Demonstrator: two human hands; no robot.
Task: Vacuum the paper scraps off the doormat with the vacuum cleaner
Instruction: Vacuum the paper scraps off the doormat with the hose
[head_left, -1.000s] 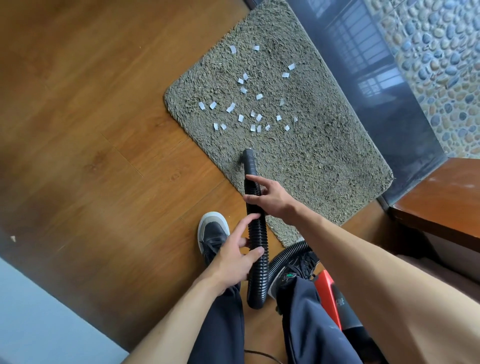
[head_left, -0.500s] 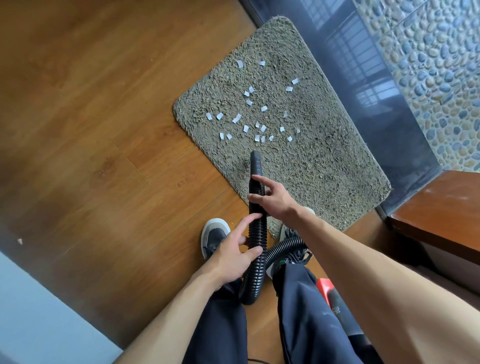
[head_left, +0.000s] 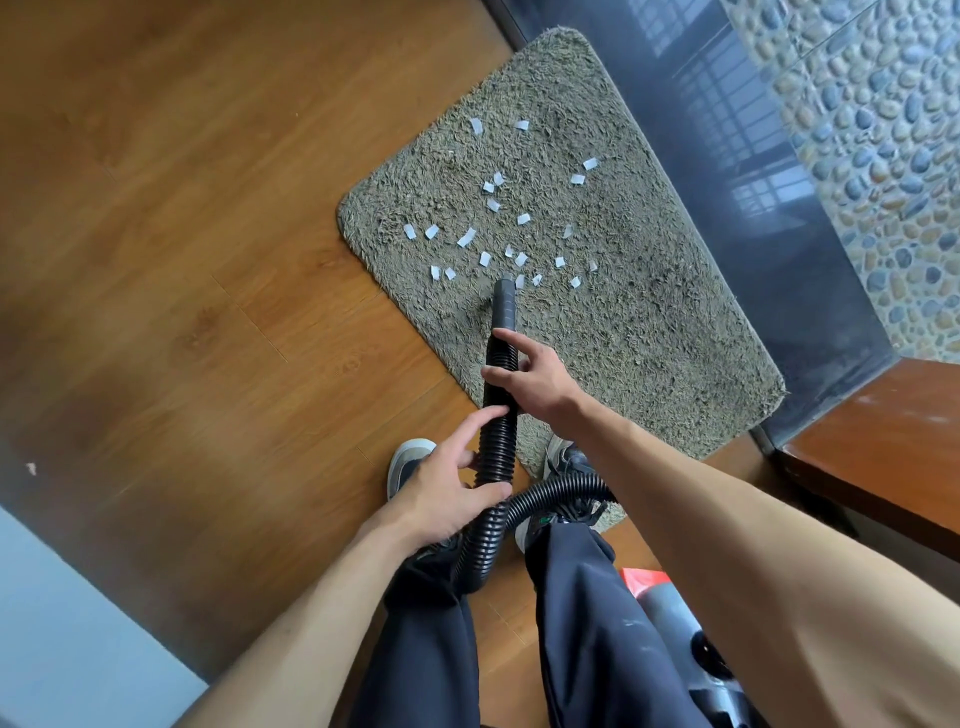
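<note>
A: The hands, how do they sit?
B: Both curl round the hose (head_left: 496, 441). The right hand (head_left: 535, 376) is nearer the nozzle (head_left: 504, 304), index finger lifted; the left hand (head_left: 447, 493) is lower, thumb across the ribs.
A: And the scraps (head_left: 466, 237)?
B: Scattered on the mat (head_left: 649, 338) beyond both hands, with the nozzle tip just beside the nearest ones.

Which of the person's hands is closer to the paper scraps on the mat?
Right. The right hand holds the hose just short of the scraps; the left hand holds it farther back.
</note>
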